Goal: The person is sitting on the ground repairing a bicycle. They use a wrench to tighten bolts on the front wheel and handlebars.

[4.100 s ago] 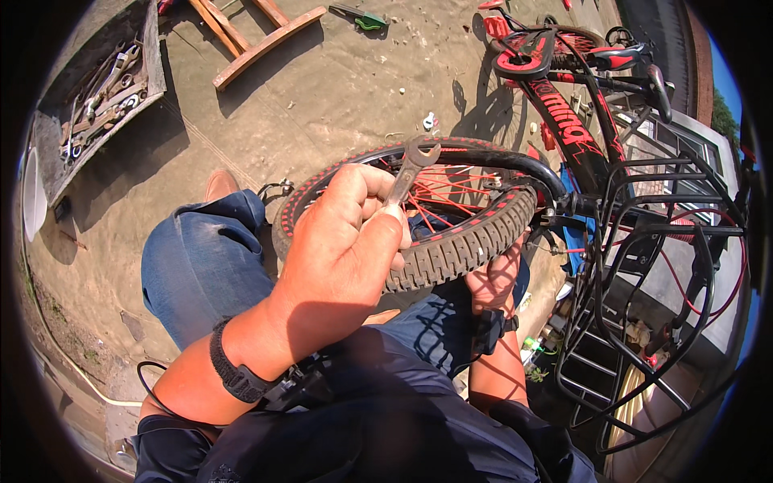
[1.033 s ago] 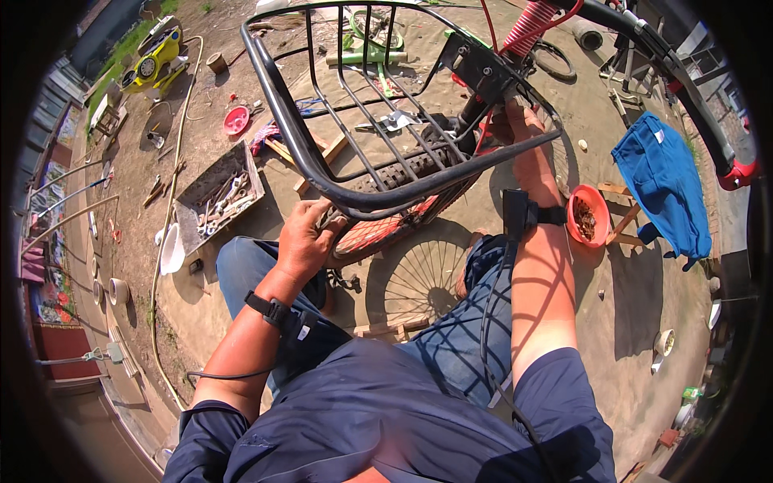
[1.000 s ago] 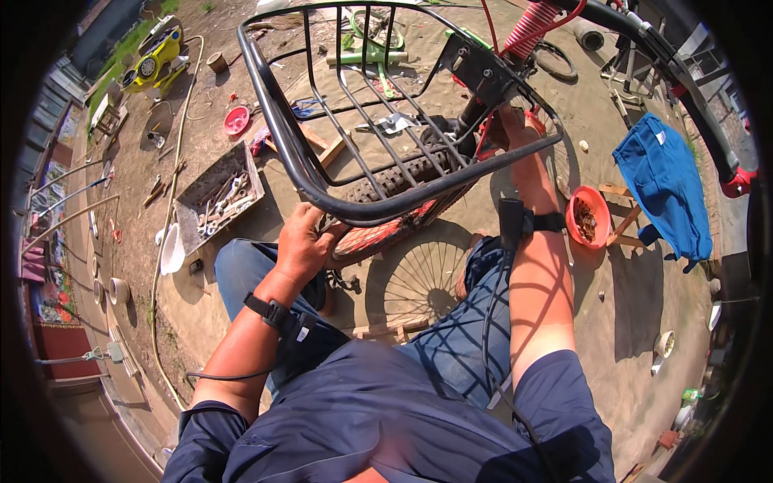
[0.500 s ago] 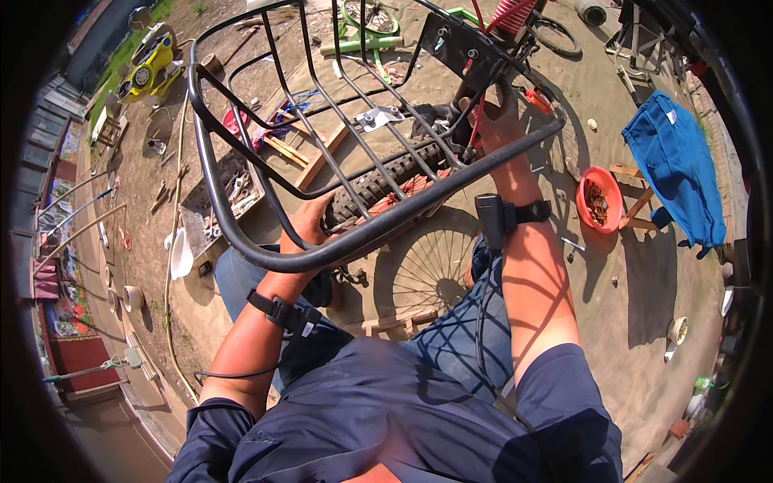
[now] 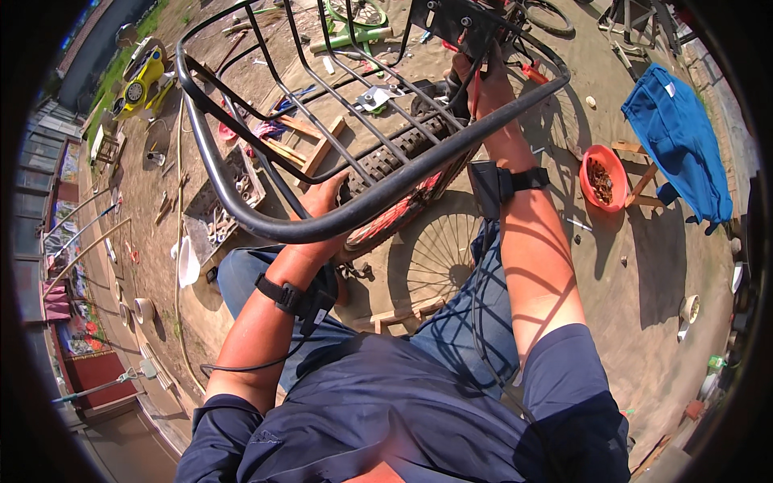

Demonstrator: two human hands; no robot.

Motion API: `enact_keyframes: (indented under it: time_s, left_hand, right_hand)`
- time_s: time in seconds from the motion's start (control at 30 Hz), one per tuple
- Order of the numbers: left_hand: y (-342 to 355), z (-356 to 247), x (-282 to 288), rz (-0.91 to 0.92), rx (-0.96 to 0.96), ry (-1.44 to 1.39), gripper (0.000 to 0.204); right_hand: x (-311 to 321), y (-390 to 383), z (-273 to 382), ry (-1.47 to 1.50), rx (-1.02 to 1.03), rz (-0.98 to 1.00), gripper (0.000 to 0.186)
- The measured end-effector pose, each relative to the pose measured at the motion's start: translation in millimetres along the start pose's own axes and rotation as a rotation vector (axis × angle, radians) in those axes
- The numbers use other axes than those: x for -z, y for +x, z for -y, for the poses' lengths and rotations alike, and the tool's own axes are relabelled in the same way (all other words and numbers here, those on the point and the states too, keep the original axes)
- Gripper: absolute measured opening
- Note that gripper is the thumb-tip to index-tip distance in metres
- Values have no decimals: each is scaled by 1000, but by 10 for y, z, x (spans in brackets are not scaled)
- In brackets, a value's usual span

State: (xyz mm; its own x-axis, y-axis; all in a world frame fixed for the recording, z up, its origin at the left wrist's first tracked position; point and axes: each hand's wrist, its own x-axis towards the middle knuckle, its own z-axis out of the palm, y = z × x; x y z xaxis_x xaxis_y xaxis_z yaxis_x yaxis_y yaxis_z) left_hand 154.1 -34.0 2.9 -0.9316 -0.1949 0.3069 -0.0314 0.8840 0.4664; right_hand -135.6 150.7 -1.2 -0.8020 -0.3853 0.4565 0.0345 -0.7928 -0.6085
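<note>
In front of me a black metal basket (image 5: 346, 219) spans a bicycle's front end. Beneath its bars is the front wheel's knobby tire (image 5: 394, 159), with a red rim showing below it. My left hand (image 5: 324, 197) grips the tire's near left side, its fingertips partly hidden by the tire and basket. Farther off, under the basket's black mounting plate (image 5: 443, 22), my right hand (image 5: 491, 87) closes round the bicycle's black fork. Thin cables pass in front of that hand and hide some of its fingers.
To the right, a red bowl (image 5: 614, 179) of small brown pieces sits beside a stool draped with blue cloth (image 5: 680, 141). On the left lie a toolbox (image 5: 221, 201) of loose parts, wooden pieces (image 5: 322, 149) and a yellow toy car (image 5: 143, 84). A spoked wheel's shadow falls between my feet.
The basket and front wheel sit slightly higher and turned in view, with more of the red rim showing. My left hand has shifted slightly up and right with the tire; both hands keep hold.
</note>
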Motion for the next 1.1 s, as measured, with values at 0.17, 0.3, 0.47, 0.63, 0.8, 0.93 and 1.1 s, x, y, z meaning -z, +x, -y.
enact_keyframes:
  time_s: [0.17, 0.3, 0.47, 0.63, 0.8, 0.93, 1.1]
  left_hand:
    - [186, -308, 179, 71, 78, 25, 50]
    - [223, -204, 132, 51, 49, 130, 52]
    - [81, -293, 187, 134, 229, 30, 56]
    - [-472, 20, 150, 235, 363, 94, 57]
    - [-920, 315, 234, 376, 579, 61, 51]
    - [-898, 288, 388, 320, 674, -67, 46]
    - [-784, 289, 369, 256, 643, -111, 50]
  right_hand:
    - [-102, -55, -43, -393, -28, -251, 18]
    - [-215, -158, 98, -456, 110, -219, 30]
    - [-288, -62, 221, -163, -7, -322, 40]
    - [-181, -23, 213, -388, 43, -201, 23]
    - [-475, -98, 424, -634, 33, -354, 25]
    - [-480, -111, 458, -657, 13, -367, 26]
    - [-450, -111, 457, -520, 79, -229, 26]
